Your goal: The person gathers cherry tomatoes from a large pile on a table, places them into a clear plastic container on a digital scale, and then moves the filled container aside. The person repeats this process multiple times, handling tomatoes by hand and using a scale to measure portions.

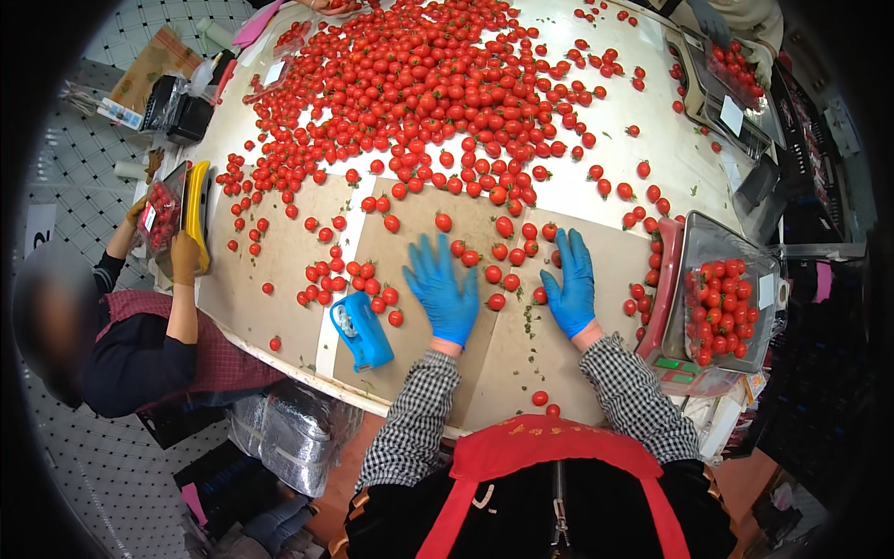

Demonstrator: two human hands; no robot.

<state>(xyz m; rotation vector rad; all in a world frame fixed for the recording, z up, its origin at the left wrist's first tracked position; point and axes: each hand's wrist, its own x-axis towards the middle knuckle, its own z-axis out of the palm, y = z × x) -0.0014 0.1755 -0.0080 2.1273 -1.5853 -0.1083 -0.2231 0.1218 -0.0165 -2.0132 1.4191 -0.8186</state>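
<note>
My left hand (pixel 445 293), in a blue glove, is spread over the cardboard sheet (pixel 405 216) with nothing in it. My right hand (pixel 573 283), gloved alike, has its fingers apart beside a cherry tomato (pixel 540 295) near the thumb; whether they touch I cannot tell. Between both hands lie several loose cherry tomatoes (pixel 493 274) and small green stem bits (pixel 529 321). A blue tape dispenser (pixel 372 335) rests left of my left hand. To the right, a clear plastic box of cherry tomatoes (pixel 723 307) sits on the tray of a red scale (pixel 660 293).
A large heap of cherry tomatoes (pixel 433 77) covers the far part of the white table (pixel 670 119). At left, a co-worker (pixel 150 349) holds a filled box (pixel 160 213) at a yellow scale (pixel 198 216). Another person's gloved hands (pixel 761 66) hold a box at the far-right scale (pixel 688 84).
</note>
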